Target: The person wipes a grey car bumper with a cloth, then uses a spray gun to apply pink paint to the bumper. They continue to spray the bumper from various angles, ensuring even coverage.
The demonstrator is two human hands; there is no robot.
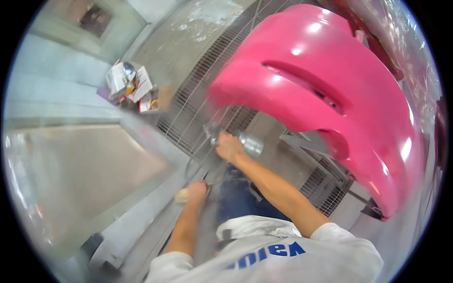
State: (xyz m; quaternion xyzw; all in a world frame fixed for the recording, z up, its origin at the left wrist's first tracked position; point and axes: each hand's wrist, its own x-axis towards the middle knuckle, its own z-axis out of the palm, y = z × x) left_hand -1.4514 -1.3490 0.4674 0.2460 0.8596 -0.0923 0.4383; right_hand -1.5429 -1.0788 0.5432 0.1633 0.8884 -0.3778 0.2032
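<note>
My right hand (230, 148) is closed around the handle of a spray gun (213, 130). The gun's silvery metal cup (251, 145) shows to the right of that hand. A thin grey hose (188, 166) curves from the gun down to my left hand (197, 191), whose fingers are closed on it. A small tan piece (181, 196), perhaps a pad or folded cloth, shows at that hand's left side; its kind is unclear. Beyond and right of the gun stands a glossy pink car bumper (306, 70), its near edge a short way from the gun.
A metal stand (302, 141) is under the bumper. Floor grating (188, 106) runs beneath and beside it. At the left wall lies a pile of boxes and papers (132, 85). Clear plastic sheeting (406, 52) hangs at the right, beside a dark red part (382, 54).
</note>
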